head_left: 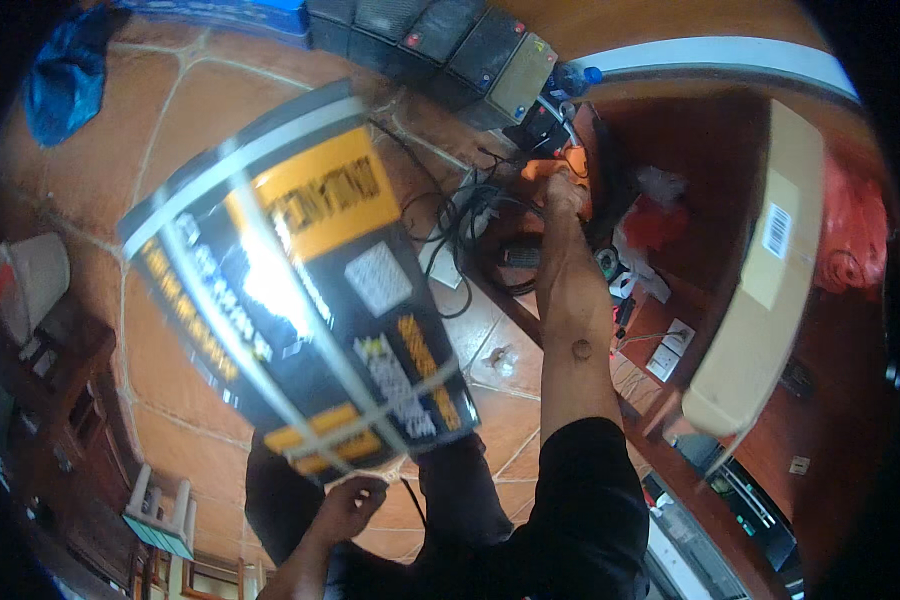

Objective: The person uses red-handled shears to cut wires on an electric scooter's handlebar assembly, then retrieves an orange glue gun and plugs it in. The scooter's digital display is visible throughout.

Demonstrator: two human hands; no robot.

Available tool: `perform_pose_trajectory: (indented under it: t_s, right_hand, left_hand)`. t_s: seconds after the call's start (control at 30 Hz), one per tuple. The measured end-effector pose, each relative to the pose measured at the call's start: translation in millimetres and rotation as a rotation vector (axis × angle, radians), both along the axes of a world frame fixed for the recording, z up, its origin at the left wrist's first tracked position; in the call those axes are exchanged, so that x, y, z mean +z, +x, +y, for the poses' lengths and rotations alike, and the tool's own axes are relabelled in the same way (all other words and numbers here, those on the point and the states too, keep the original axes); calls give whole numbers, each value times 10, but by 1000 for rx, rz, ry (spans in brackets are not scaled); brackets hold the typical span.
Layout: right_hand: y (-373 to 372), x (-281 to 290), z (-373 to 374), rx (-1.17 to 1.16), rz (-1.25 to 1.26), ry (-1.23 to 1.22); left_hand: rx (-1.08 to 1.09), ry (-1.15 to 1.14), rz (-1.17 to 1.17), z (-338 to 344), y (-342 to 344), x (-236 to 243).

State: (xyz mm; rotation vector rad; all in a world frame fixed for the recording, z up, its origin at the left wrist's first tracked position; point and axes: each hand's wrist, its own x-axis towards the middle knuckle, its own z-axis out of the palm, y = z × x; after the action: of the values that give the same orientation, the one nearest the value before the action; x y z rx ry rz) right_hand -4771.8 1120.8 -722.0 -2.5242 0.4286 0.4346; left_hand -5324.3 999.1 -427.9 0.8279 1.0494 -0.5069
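Observation:
A large black and orange carton (300, 290), bound with pale plastic straps, is tilted in front of me and blurred by motion. My left hand (350, 508) is closed at its lower edge, with the fingers curled round a strap there. On the far right, my right arm reaches out over the dark red-brown surface. My right hand (567, 192) is closed around an orange tool (574, 160), mostly covered by the hand, so its exact kind does not show. Black cables (450, 225) lie in loops just left of my right forearm.
Several dark block-shaped batteries (450, 50) stand in a row at the back, beside a blue-capped bottle (577, 78). A long tan carton (760, 270) stands at the right, near red plastic wrap (850, 235). A small stool (160, 515) and a bucket (32, 285) are at the left.

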Motion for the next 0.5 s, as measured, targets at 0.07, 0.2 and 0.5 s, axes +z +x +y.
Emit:
perform_pose_trajectory:
  t_s: [0.07, 0.2, 0.5]
  right_hand:
    - [395, -108, -232, -16, 13, -235]
    - [-207, 106, 573, -38, 48, -343]
    - [-42, 124, 218, 522, 43, -406]
  left_hand:
    - [-239, -185, 47, 333, 111, -57]
    - [-55, -218, 43, 288, 73, -87]
    - [-561, 56, -157, 244, 161, -235]
